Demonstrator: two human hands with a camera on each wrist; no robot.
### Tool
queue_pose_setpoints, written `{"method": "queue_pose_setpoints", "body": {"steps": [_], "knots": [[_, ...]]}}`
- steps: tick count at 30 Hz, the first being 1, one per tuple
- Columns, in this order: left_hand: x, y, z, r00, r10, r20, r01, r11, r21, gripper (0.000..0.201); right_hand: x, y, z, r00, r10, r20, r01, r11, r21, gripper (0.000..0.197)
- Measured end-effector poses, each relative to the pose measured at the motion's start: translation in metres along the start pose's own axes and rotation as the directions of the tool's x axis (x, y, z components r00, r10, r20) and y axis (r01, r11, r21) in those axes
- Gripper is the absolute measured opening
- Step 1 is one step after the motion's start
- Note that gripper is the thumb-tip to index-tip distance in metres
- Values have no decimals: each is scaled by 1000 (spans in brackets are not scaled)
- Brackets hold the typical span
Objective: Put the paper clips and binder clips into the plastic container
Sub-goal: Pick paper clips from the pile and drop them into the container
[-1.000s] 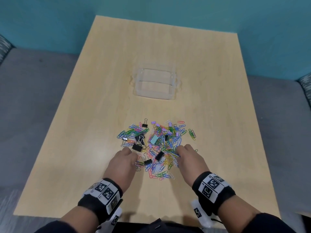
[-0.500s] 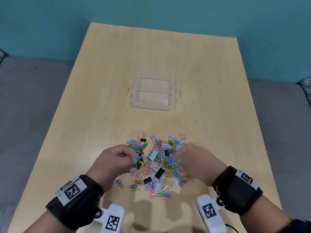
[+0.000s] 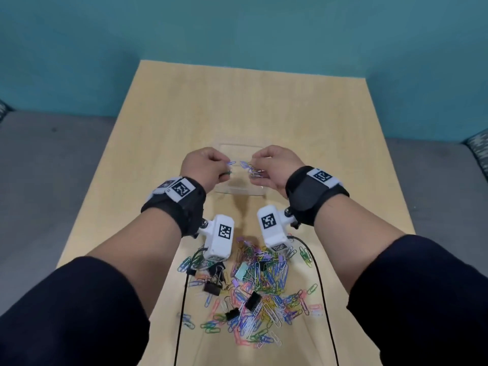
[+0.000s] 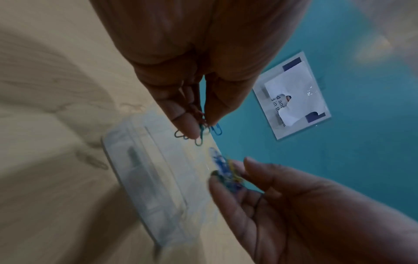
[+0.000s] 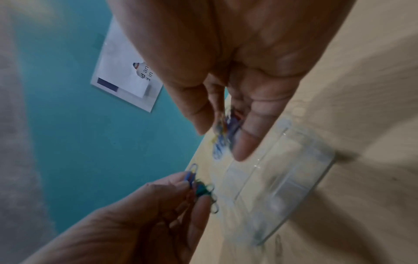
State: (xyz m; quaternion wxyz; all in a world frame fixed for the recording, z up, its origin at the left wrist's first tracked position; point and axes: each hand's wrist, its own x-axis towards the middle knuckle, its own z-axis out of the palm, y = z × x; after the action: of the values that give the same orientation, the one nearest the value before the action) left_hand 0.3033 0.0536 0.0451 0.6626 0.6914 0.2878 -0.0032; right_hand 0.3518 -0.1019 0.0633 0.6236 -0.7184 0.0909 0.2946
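Note:
A clear plastic container (image 3: 239, 190) sits mid-table, partly hidden behind both hands. My left hand (image 3: 204, 167) hovers over its left side and pinches a small bunch of paper clips (image 4: 200, 131) in blue and green. My right hand (image 3: 274, 167) hovers over its right side, pinching a colourful bunch of paper clips (image 5: 224, 135). Both bunches hang above the container (image 4: 153, 178). Nearer to me, a heap of coloured paper clips (image 3: 264, 291) lies on the table, with black binder clips (image 3: 212, 286) and a mint one (image 3: 240, 270) mixed in.
The light wooden table (image 3: 237, 107) runs back to a teal wall (image 3: 237, 27). Grey seating (image 3: 52, 167) flanks it on both sides. Two black cables (image 3: 320, 286) trail from the wrist cameras across the heap. A white sign (image 4: 291, 94) hangs on the wall.
Both hands took bunches of paper clips from the heap, lifted them and moved forward over the container. The head view tilted down, so the heap sits lower in frame.

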Motion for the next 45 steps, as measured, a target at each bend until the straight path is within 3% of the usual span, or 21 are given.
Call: {"method": "queue_pose_setpoints", "body": {"steps": [3,5,7,8,10,12,15,17,20,23,27,29,31,36,38,41,45], "knots": [[-5,1,-10,1000,20,17,-18,996,-89,25,-11,0,-11,1000,-3,-16,1,993,-120,25],[-12,-8,-28,1000,12,-7,-13,995,-101,28,-23,14,-27,989,-130,-77,101,947,-304,31],[-22,-26,-44,999,22,-28,-20,997,79,27,-40,38,-42,971,-228,-69,165,853,-495,31],[-27,-37,-48,997,71,-8,-65,952,298,27,-49,51,-47,973,-227,-49,158,803,-575,32],[-38,-60,-46,964,190,184,-265,658,705,30,-66,78,-54,979,-205,-1,142,683,-717,36],[-43,-81,-32,883,197,426,-469,409,783,41,-80,101,-59,981,-195,17,129,580,-804,40],[-42,-88,-8,830,85,551,-556,202,806,49,-94,125,-67,975,-220,28,122,425,-897,42],[-45,-86,1,842,-24,539,-536,80,841,58,-101,141,-71,964,-232,126,195,302,-933,45],[-60,-88,2,869,-103,484,-489,-24,872,71,-110,170,-71,953,-133,272,285,89,-954,63],[-74,-98,-21,910,-107,401,-406,-27,914,77,-129,190,-67,980,-62,188,192,64,-979,67],[-89,-119,-71,948,-42,317,-312,98,945,69,-153,196,-63,975,-103,195,207,116,-971,62],[-103,-128,-90,930,38,366,-367,171,914,57,-144,186,-65,964,-153,217,239,147,-960,61],[-116,-133,-97,888,93,450,-459,149,876,54,-126,173,-65,940,-205,275,304,127,-944,67],[-134,-143,-95,853,124,506,-520,150,841,65,-95,160,-67,915,-62,398,398,-19,-917,70],[-139,-148,-94,859,102,502,-512,133,849,72,-103,164,-71,932,-35,361,359,-43,-932,67],[-154,-157,-98,884,107,455,-465,119,877,79,-130,181,-73,960,-34,277,277,1,-961,61],[-184,-171,-98,936,53,347,-351,160,923,87,-170,210,-60,986,-33,163,165,69,-984,72]]}}
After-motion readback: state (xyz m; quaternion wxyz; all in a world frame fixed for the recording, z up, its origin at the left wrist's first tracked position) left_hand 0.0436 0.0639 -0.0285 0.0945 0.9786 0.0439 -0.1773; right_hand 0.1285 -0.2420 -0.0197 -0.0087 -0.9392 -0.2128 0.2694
